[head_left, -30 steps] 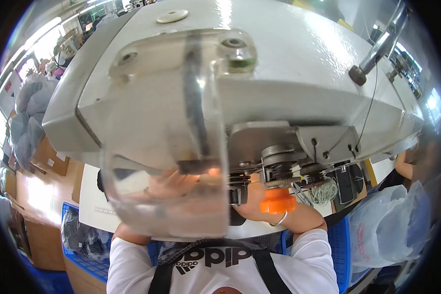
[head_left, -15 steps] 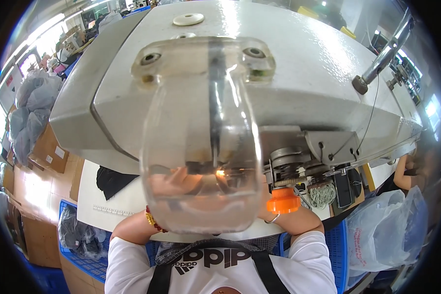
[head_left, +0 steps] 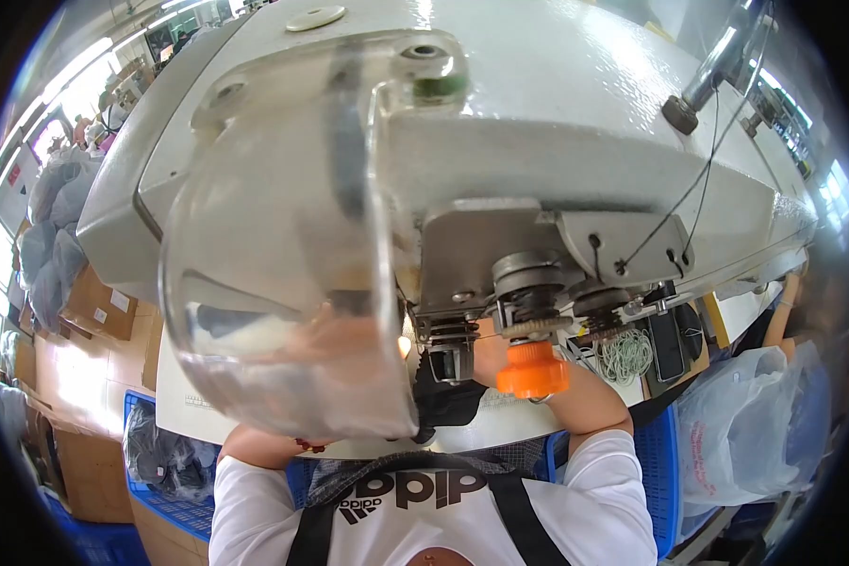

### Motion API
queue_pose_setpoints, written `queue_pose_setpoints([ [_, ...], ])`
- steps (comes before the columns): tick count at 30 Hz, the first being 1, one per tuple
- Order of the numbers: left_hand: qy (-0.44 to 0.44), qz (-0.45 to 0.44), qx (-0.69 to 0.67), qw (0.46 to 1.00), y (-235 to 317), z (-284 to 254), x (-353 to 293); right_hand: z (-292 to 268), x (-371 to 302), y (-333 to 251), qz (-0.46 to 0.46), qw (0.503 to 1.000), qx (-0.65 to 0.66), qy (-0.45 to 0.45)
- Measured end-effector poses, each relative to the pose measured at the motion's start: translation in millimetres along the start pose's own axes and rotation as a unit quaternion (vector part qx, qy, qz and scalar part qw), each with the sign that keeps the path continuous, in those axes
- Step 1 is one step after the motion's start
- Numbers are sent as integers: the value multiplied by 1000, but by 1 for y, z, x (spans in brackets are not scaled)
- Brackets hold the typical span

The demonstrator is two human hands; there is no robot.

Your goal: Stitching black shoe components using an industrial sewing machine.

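Observation:
A pale sewing machine head (head_left: 557,156) fills the upper view, with a clear plastic guard (head_left: 255,217) on its front. Through this guard my left hand (head_left: 338,338) shows only as a blur, so its fingers cannot be made out. Black fabric (head_left: 448,401) lies on the pale table below the presser area, between my two hands. My right hand (head_left: 489,355) is mostly hidden behind the tension discs and an orange knob (head_left: 535,371); its fingers do not show. Another dark cloth (head_left: 222,321) appears through the guard, left of my left hand.
Pale cord (head_left: 624,357) lies in a tangle beside a phone (head_left: 668,344) on the right. Blue baskets (head_left: 170,514) flank me, and a clear plastic bag (head_left: 750,429) bulges at the right. Cardboard boxes (head_left: 99,302) stand at the left. Dark thread runs down to the machine.
The view has shifted, so the guard and machine sit further left. Black fabric between my hands now shows past the guard's edge. My right wrist has slipped behind the orange knob.

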State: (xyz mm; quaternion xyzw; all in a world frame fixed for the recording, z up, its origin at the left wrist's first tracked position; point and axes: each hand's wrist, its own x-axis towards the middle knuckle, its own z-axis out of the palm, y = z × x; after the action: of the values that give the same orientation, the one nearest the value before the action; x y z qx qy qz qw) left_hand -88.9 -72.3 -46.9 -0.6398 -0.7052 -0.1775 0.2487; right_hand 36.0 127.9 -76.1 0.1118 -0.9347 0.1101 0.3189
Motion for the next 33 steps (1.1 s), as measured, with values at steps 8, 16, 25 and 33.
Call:
queue_pose_setpoints([
  [8, 67, 32, -185, 980, 1, 12, 5, 3, -3, 2, -16, 1000, 2, 7],
  [16, 145, 139, -7, 980, 1, 6, 12, 8, -5, 2, 98, 977, 192, -9],
  [25, 108, 110, -77, 985, -11, 13, 5, 23, -15, 7, 110, 958, 262, -49],
  [33, 90, -36, -111, 989, -11, 23, 1, 7, 22, -12, -5, 990, 34, 140],
])
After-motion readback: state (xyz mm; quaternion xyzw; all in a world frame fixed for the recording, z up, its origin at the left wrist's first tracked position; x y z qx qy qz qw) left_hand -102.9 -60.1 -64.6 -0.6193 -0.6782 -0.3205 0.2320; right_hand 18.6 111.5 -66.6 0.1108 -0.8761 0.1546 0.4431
